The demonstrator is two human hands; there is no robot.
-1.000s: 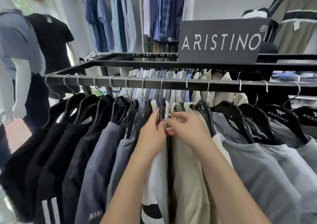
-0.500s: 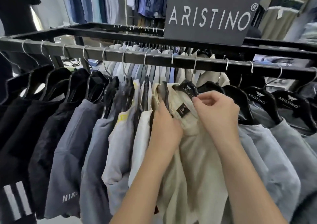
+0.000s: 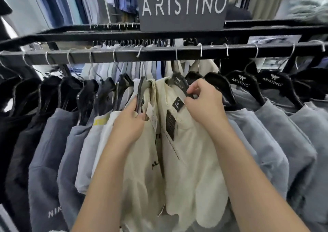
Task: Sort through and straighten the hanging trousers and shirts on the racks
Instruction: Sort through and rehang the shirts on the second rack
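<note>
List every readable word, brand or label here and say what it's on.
"ARISTINO": grey sign on top of the rack.
"ARISTINO": black hangers, white print.
"NIK", cut off: grey garment, lower left.
"AL", partly hidden: left cream shirt.
Too blurred to read: black tags, white paper tag, vertical print on right cream shirt.

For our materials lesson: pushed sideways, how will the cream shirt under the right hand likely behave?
Probably floppy: the cream shirt drapes in soft folds. Likely light: one thin hanger carries it. Its hook should slide along the rail.
</note>
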